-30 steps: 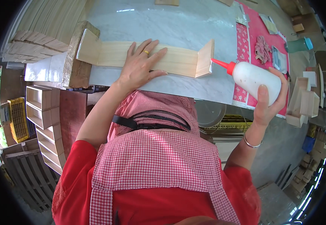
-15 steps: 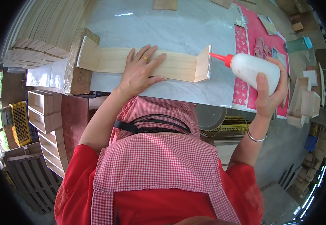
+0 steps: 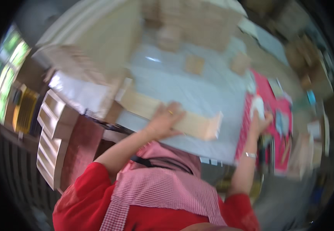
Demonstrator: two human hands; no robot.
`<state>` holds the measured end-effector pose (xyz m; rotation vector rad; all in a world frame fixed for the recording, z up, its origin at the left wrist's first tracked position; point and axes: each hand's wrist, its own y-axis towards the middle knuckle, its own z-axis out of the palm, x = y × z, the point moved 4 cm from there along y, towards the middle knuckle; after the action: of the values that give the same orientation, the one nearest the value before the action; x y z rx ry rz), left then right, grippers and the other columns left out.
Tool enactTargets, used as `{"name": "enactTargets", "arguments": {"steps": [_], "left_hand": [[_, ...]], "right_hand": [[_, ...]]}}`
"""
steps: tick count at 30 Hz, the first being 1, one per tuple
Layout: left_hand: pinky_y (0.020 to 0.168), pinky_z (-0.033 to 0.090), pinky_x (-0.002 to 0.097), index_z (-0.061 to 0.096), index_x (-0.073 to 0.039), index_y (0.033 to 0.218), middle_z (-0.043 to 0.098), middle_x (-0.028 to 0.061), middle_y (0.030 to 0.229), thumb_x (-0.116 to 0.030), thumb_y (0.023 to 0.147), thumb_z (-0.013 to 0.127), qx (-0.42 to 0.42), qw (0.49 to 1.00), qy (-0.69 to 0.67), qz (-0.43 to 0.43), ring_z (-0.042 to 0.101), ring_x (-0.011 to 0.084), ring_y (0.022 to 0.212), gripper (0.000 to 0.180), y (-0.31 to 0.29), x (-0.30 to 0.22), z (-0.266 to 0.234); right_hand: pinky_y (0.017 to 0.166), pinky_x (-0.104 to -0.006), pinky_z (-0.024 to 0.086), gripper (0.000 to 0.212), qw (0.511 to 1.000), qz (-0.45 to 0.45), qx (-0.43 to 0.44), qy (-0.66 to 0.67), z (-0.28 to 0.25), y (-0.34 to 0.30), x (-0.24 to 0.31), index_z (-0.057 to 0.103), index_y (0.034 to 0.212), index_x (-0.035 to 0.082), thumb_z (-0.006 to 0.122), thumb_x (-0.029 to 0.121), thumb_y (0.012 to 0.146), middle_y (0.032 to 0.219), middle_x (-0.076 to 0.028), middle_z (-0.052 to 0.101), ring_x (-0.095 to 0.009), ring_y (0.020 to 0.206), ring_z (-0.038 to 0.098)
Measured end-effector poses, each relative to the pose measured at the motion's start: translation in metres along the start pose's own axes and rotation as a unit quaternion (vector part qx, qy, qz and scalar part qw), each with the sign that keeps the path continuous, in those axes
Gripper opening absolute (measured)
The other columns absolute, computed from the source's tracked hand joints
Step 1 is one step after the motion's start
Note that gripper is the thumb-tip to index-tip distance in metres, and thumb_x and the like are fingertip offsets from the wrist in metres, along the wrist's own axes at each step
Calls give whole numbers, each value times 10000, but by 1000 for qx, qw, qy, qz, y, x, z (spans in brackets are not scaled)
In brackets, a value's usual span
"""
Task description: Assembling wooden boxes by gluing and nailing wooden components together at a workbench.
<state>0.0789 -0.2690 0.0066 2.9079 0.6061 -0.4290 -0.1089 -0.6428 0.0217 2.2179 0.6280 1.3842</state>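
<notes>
A long, thin wooden board (image 3: 194,124) with a short upright panel at each end lies on the pale marbled tabletop (image 3: 209,90). Across the board's middle rests my left hand (image 3: 166,120), fingers spread and flat on the wood. Off to the right, over the pink patterned cloth (image 3: 265,82), my right hand (image 3: 260,122) is closed around a white squeeze bottle (image 3: 256,106). The bottle is upright, and motion blur hides its tip. I cannot tell whether its base touches the cloth.
Tall stacks of wooden boards (image 3: 97,46) stand at the left of the table. Small wooden pieces (image 3: 194,64) lie towards the far side, before a blurred pile of wood (image 3: 201,23). Open wooden boxes (image 3: 51,148) are stacked at the lower left.
My right hand has carried the bottle away from the board's right end to the pink cloth and turned it upright. The view has swung. My left hand stays on the board.
</notes>
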Motion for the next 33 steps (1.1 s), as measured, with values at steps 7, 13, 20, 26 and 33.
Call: {"name": "enactTargets", "arguments": {"steps": [7,13,20,26,33], "left_hand": [[1085,351,564,586,-103,1281,493,168,1409,-428,801,750,-252,961,75,83,474,328,1313,602,-20,-2,-148],[895,490,445,682,-51,1036,652,117,1147,-410,836,735,-476,826,233,-190,620,321,1076,415,-62,144,-381],[986,463,492,694,8,1105,585,191,1318,-762,817,545,-249,772,290,-508,547,347,1233,835,-117,326,-457],[959,477,521,692,7,1139,591,205,1315,-760,823,533,-225,784,166,-554,535,348,1261,845,-131,392,-459],[1018,415,514,649,-54,1246,548,196,1372,-647,772,686,-136,820,85,-549,456,363,1327,760,-139,434,-464]], "right_hand": [[841,-438,467,407,975,17,108,-195,50,26,-42,540,975,25,781,270,756,980,-156,605,-347,944,590],[829,-398,501,291,989,6,132,-70,38,34,-64,557,1069,-50,674,130,872,1060,-184,623,-318,959,610],[886,-364,491,348,990,-22,137,-14,-24,15,-43,549,1182,-49,637,188,942,1104,-168,638,-267,1007,619],[870,-430,525,372,991,-19,96,-97,-87,-15,47,603,1120,-81,709,179,876,1086,-249,655,-367,944,641],[827,-422,533,340,978,-96,66,-175,-99,-18,62,609,1110,-81,685,162,885,1015,-250,664,-361,910,649]]}}
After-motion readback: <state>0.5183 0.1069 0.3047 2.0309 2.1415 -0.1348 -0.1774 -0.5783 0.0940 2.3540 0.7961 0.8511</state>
